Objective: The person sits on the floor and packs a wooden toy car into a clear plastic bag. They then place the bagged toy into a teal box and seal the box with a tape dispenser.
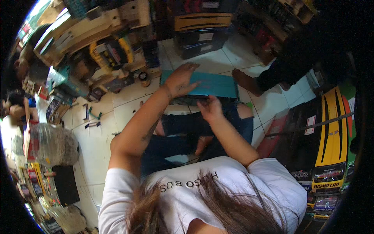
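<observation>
A long, flat teal box [220, 86] with a dark near side lies in front of my folded legs. Over its left part, my left hand [182, 80] is stretched out with the fingers spread, at or just above the top surface. My right hand [211, 109] is at the near edge of the box, palm turned up and fingers loosely bent and apart. No object shows in either hand. I cannot tell whether the right fingertips touch the box's side.
Another person's bare foot [247, 82] stands beside the box's right end. Black-and-yellow boxes [331, 128] are stacked at the right, more dark boxes [202, 37] at the back. Small dark pieces [92, 115] lie on the tiled floor, near a clear plastic bag [56, 144] and wooden shelving [78, 33].
</observation>
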Demonstrator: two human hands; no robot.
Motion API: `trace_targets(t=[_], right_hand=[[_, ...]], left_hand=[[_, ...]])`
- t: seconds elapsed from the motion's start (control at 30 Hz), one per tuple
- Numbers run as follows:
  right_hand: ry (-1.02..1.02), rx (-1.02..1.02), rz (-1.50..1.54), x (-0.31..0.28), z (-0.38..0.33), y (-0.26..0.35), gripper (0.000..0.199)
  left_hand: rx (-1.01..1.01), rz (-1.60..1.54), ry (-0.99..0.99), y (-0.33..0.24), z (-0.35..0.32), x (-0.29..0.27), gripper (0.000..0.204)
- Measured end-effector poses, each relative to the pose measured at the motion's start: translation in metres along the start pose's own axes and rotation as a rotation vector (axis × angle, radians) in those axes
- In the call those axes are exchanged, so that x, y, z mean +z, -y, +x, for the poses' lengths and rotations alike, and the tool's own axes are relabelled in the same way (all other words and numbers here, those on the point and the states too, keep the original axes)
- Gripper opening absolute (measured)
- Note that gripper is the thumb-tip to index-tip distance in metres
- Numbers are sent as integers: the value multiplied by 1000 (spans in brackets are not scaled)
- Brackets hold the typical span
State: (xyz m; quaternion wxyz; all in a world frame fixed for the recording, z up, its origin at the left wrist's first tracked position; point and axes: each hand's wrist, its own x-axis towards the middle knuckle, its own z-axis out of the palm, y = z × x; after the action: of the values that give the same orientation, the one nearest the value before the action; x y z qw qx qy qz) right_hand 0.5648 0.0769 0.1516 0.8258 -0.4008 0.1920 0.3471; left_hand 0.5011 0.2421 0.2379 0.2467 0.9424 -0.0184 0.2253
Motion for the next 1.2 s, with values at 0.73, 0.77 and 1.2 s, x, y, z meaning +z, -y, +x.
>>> trace_targets(t=[0.73,0.77,1.2], right_hand=[[277,-237,308,2,-40,34,42],[328,-280,281,7,-52,41,42],[459,-523,-270,32,-142,60,47]], left_hand=[[-224,-45,180,-75,6,-2,80],[-204,-87,73,-91,1,-15,80],[-182,-808,-242,-123,-73,-36,127]])
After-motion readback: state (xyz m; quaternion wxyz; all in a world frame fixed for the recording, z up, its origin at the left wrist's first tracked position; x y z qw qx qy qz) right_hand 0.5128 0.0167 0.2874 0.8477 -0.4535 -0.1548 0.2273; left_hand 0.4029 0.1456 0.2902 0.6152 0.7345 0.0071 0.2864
